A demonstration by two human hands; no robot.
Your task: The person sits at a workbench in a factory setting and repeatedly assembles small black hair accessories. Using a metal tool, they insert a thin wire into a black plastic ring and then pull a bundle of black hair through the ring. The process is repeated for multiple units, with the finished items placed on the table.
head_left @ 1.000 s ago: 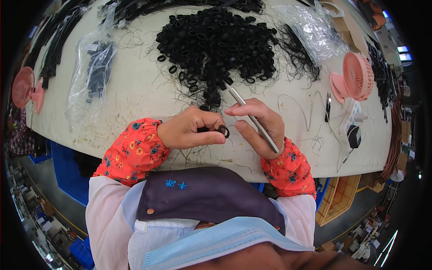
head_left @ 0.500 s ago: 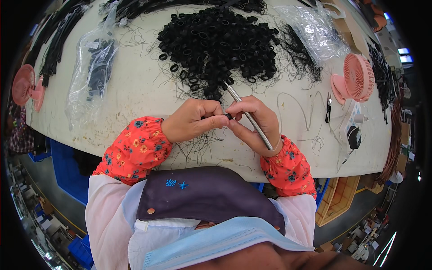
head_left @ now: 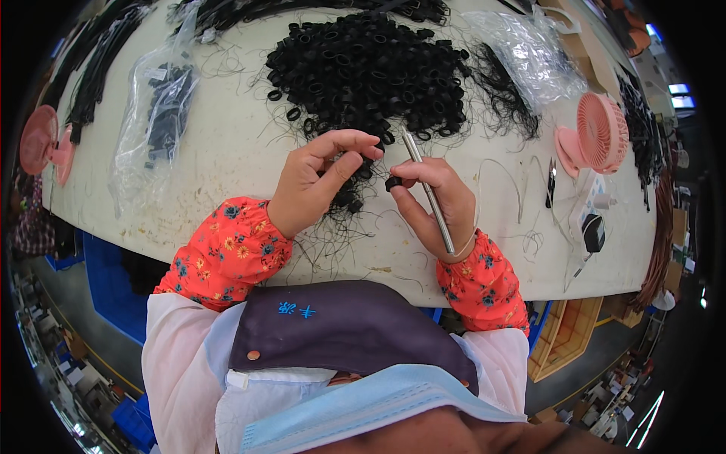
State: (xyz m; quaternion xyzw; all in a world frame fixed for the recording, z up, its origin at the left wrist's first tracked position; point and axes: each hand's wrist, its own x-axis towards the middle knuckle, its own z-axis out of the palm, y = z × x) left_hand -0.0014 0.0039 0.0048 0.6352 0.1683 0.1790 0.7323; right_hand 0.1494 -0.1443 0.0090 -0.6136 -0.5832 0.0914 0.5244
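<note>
My right hand (head_left: pixel 442 200) is closed, pinching a small black strap loop (head_left: pixel 393 184) between thumb and forefinger. The same hand also holds a slim silver pen-shaped tool (head_left: pixel 429 193), tilted with its tip pointing away from me. My left hand (head_left: pixel 314 178) is open, thumb and fingers apart, at the near edge of a large heap of black strap loops (head_left: pixel 363 72). Its fingertips are close to the nearest loops, and whether they touch one I cannot tell. Loose black threads (head_left: pixel 340 246) lie on the table beneath and beside the left hand.
On the pale table (head_left: pixel 219 170), a clear bag of black pieces (head_left: pixel 168 113) lies left. At the right are a clear plastic bag (head_left: pixel 529 60), a pink fan (head_left: pixel 601 132), black-handled snippers (head_left: pixel 551 181) and a thin cord (head_left: pixel 518 189). Another pink fan (head_left: pixel 41 140) stands far left.
My hands have moved apart. The left has opened and shifted up and left toward the heap; the right has drawn slightly right, keeping a black loop and the silver tool.
</note>
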